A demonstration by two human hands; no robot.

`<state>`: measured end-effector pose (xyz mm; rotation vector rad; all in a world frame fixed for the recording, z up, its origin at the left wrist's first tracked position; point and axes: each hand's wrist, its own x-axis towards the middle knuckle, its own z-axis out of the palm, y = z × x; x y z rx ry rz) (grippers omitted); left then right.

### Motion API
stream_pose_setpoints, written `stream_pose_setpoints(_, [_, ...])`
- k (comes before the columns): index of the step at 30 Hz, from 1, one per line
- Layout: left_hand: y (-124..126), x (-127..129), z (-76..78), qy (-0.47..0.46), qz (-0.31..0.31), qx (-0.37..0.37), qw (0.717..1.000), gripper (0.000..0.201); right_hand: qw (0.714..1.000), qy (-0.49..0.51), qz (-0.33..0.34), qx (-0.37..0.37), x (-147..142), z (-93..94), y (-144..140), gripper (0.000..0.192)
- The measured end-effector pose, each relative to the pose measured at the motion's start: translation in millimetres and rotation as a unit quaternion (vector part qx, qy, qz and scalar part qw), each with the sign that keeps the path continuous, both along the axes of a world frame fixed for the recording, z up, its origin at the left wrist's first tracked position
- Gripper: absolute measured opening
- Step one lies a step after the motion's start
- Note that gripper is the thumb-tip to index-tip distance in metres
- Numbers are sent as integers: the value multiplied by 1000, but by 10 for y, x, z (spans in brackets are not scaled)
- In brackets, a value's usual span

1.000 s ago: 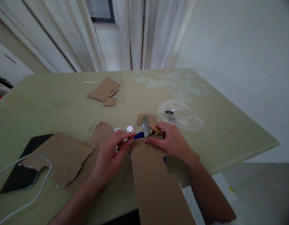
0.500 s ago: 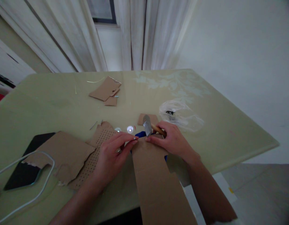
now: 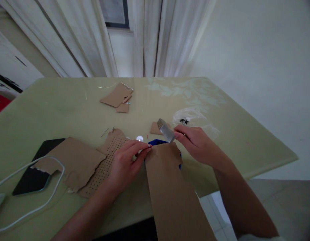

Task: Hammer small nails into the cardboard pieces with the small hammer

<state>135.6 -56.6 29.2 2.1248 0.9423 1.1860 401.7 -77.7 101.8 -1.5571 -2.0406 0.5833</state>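
My right hand (image 3: 195, 142) grips a small hammer (image 3: 166, 130) with a metal head and a wooden handle, raised just above the far end of a long brown cardboard strip (image 3: 170, 190). That strip runs from the table's middle toward me and over its near edge. My left hand (image 3: 128, 160) pinches something small at the strip's far left corner; I cannot make out what it is. A blue object (image 3: 157, 143) peeks out from under the strip's far end.
The pale green table (image 3: 56, 110) carries a perforated cardboard piece (image 3: 106, 162), a torn cardboard sheet (image 3: 74, 160), a dark tablet (image 3: 34, 170) under a white cable (image 3: 36, 207), cardboard scraps (image 3: 117, 97), a small shiny disc (image 3: 139, 138) and a clear plastic bag (image 3: 195, 118). White curtains hang behind.
My right hand has lifted the hammer up and slightly right, off the cardboard strip. My left hand stays at the strip's corner. The view has shifted a little.
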Motion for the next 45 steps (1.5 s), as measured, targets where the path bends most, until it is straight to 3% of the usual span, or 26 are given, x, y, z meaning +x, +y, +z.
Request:
stream_pose_setpoints(3, [-5, -1, -9, 4, -2, -5, 1000, 9, 998, -23, 52, -31, -42, 290, -16, 55])
stream_pose_setpoints(6, [1, 3, 8, 6, -4, -3, 1000, 10, 994, -61, 77, -38, -99, 466, -17, 62])
stream_pose_setpoints(15, [22, 12, -23, -1, -12, 25, 1000, 9, 963, -246, 104, 18, -223, 595, -83, 57])
stream_pose_setpoints(19, [22, 27, -41, -12, -17, 27, 999, 9, 969, -229, 79, 42, -243, 706, -110, 64])
stream_pose_setpoints(26, [20, 19, -43, -1, -12, 10, 1000, 10, 950, -289, 108, 49, -282, 629, -142, 67])
stream_pose_setpoints(31, [26, 33, -41, -9, -15, 13, 1000, 9, 970, -226, 62, 61, -259, 680, -154, 73])
stream_pose_setpoints(37, [21, 32, -66, 0, -14, 7, 1000, 10, 958, -271, 90, 10, -276, 572, -164, 70])
stream_pose_setpoints(42, [14, 30, -75, -4, -10, 5, 1000, 9, 993, -116, 24, 12, -183, 522, -222, 59])
stream_pose_setpoints(45, [10, 35, -72, -8, -10, -3, 1000, 9, 997, -65, -34, -8, -94, 336, -202, 48])
